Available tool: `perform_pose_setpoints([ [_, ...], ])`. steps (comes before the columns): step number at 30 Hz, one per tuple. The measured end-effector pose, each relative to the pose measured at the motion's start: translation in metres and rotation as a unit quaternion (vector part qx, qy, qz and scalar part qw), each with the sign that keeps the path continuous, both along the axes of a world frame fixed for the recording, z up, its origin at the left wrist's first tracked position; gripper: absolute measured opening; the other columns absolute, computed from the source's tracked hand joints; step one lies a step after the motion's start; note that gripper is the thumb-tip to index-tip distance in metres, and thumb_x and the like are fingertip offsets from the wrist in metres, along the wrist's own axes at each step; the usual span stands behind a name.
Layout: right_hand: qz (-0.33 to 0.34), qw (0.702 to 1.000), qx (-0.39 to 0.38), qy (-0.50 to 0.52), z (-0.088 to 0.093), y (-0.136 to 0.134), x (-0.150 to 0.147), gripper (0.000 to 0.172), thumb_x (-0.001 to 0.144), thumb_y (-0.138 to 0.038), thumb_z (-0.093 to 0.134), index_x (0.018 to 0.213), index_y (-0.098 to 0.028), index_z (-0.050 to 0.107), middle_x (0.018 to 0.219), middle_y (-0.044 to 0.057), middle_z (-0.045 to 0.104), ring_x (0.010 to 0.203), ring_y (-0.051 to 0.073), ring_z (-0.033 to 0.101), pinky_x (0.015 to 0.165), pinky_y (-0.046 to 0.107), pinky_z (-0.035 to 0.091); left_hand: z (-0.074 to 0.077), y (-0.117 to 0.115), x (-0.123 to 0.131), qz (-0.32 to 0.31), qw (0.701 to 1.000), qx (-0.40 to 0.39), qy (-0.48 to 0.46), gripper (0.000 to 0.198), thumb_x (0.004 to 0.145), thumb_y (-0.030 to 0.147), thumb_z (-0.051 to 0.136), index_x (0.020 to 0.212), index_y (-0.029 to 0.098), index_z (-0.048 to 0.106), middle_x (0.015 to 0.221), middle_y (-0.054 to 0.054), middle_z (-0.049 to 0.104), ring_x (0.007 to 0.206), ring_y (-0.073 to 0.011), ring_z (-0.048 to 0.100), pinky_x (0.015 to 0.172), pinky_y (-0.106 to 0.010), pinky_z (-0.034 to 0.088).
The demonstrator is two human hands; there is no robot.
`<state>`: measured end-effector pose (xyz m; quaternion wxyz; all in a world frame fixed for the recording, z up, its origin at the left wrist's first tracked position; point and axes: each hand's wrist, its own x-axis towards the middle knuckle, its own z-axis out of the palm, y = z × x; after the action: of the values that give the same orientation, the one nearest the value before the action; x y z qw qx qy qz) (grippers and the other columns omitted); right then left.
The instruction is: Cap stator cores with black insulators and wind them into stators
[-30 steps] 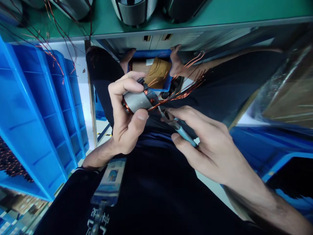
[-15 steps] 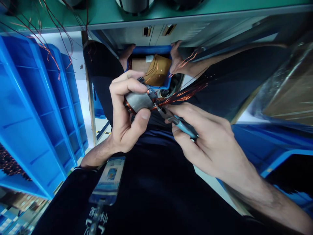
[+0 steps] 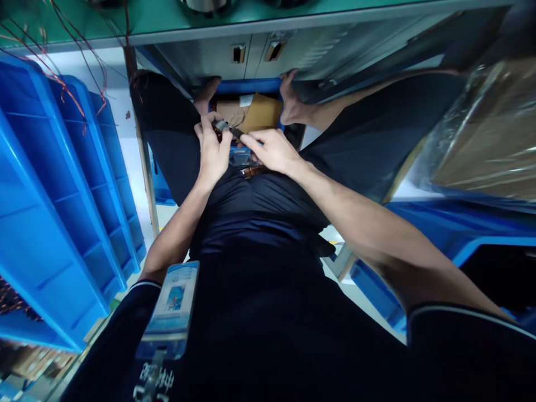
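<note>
Down over the blue bin between my feet, my left hand (image 3: 214,148) grips a small metal part wound with copper wire (image 3: 220,127), thumb on the near side and fingers round the far side. My right hand (image 3: 272,149) is closed on a dark-jawed hand tool (image 3: 235,132), whose tip touches or nearly touches the metal part. Most of the tool's handles are hidden in my palm. Thin copper wires run from the part over the bin, and their ends are hard to make out.
Below, the blue bin (image 3: 251,85) holds cardboard and a yellow-brown envelope (image 3: 263,113). Stacked blue crates (image 3: 46,206) stand at the left. A green workbench (image 3: 159,22) with loose wires crosses the top. A plastic-wrapped carton (image 3: 489,134) and another blue crate (image 3: 481,240) are at the right.
Both hands have moved down and away from my body, towards the bin, with the metal part and the tool. The bundle of copper wires that stretched to the right no longer shows there.
</note>
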<state>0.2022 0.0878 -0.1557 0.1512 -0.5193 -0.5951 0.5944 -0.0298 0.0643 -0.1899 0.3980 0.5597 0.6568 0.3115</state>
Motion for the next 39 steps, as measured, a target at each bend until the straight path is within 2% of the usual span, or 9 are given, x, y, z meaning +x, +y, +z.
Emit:
perform_pose_setpoints([
  [4, -0.013, 0.998, -0.06, 0.012, -0.061, 0.021, -0.011, 0.074, 0.117, -0.092, 0.06, 0.106, -0.024, 0.087, 0.06, -0.003, 0.062, 0.054, 0.017, 0.056, 0.062, 0.034, 0.054, -0.064, 0.036, 0.003, 0.049, 0.997, -0.05, 0.031, 0.028, 0.111, 0.035, 0.081, 0.129, 0.031, 0.06, 0.147, -0.016, 0.073, 0.151, -0.0372, 0.063, 0.151, -0.062, 0.041],
  [9, -0.03, 0.993, -0.1, 0.05, -0.077, 0.043, -0.012, 0.081, 0.108, -0.105, 0.06, 0.107, -0.026, 0.076, 0.069, 0.0, 0.07, 0.055, 0.018, 0.063, 0.054, 0.033, 0.055, -0.069, 0.044, 0.003, 0.048, 0.998, -0.027, 0.042, 0.032, 0.114, 0.05, 0.081, 0.132, 0.033, 0.061, 0.149, -0.016, 0.07, 0.153, -0.0371, 0.062, 0.15, -0.062, 0.043],
  [17, -0.06, 0.961, -0.119, 0.242, 0.005, 0.01, -0.005, 0.074, 0.094, -0.1, 0.087, 0.096, -0.028, 0.068, 0.077, -0.002, 0.069, 0.065, 0.017, 0.062, 0.063, 0.035, 0.06, 0.043, -0.014, 0.013, -0.135, 0.971, 0.197, 0.026, 0.07, 0.117, 0.066, 0.072, 0.175, 0.035, 0.05, 0.163, -0.022, 0.057, 0.154, -0.0418, 0.065, 0.129, -0.07, 0.062],
  [20, -0.016, 0.952, -0.104, 0.289, 0.049, -0.009, 0.008, 0.07, 0.097, -0.093, 0.09, 0.104, -0.025, 0.074, 0.076, -0.005, 0.065, 0.064, 0.014, 0.058, 0.063, 0.03, 0.055, 0.091, -0.029, 0.008, -0.183, 0.945, 0.27, 0.021, 0.107, 0.096, 0.08, 0.095, 0.184, 0.043, 0.047, 0.173, -0.019, 0.05, 0.16, -0.0449, 0.059, 0.122, -0.068, 0.069],
  [23, 0.015, 0.96, 0.014, 0.28, 0.084, -0.018, 0.023, 0.06, 0.107, -0.083, 0.087, 0.108, -0.024, 0.08, 0.086, -0.003, 0.071, 0.073, 0.014, 0.064, 0.074, 0.031, 0.059, 0.128, -0.042, 0.005, -0.15, 0.958, 0.204, -0.132, 0.14, 0.081, 0.101, 0.093, 0.194, 0.043, 0.035, 0.18, -0.019, 0.046, 0.157, -0.046, 0.065, 0.111, -0.062, 0.077],
  [25, 0.041, 0.955, 0.11, 0.273, 0.103, -0.02, 0.029, 0.046, 0.114, -0.07, 0.085, 0.104, -0.025, 0.082, 0.091, -0.003, 0.076, 0.079, 0.015, 0.069, 0.081, 0.032, 0.062, 0.148, -0.051, 0.007, -0.142, 0.95, 0.054, -0.275, 0.115, 0.101, 0.098, 0.073, 0.194, 0.042, 0.037, 0.173, -0.018, 0.058, 0.137, -0.0405, 0.079, 0.096, -0.055, 0.081],
  [30, 0.056, 0.956, 0.221, 0.183, 0.143, -0.029, 0.038, 0.017, 0.116, -0.045, 0.087, 0.12, -0.029, 0.086, 0.107, 0.001, 0.085, 0.089, 0.02, 0.079, 0.091, 0.039, 0.071, 0.177, -0.061, 0.024, -0.071, 0.931, -0.083, -0.349, 0.058, 0.118, 0.074, 0.062, 0.168, 0.044, 0.066, 0.161, -0.009, 0.073, 0.114, -0.0333, 0.09, 0.08, -0.046, 0.081],
  [34, 0.056, 0.971, 0.219, 0.076, 0.167, -0.045, 0.053, 0.052, 0.118, -0.026, 0.072, 0.168, -0.038, 0.074, 0.121, 0.007, 0.083, 0.097, 0.028, 0.082, 0.091, 0.048, 0.076, 0.181, -0.062, 0.032, -0.045, 0.946, -0.062, -0.316, 0.066, 0.117, 0.082, 0.059, 0.169, 0.041, 0.061, 0.141, -0.009, 0.081, 0.111, -0.0369, 0.092, 0.079, -0.046, 0.078],
  [39, 0.068, 0.975, 0.214, 0.0, 0.184, -0.058, 0.066, 0.088, 0.106, -0.011, 0.072, 0.184, -0.051, 0.062, 0.129, 0.009, 0.081, 0.116, 0.039, 0.083, 0.11, 0.064, 0.077, 0.187, -0.062, 0.034, -0.075, 0.944, -0.025, -0.32, 0.055, 0.119, 0.071, 0.062, 0.168, 0.047, 0.062, 0.141, -0.007, 0.076, 0.081, -0.0237, 0.084, 0.062, -0.038, 0.07],
])
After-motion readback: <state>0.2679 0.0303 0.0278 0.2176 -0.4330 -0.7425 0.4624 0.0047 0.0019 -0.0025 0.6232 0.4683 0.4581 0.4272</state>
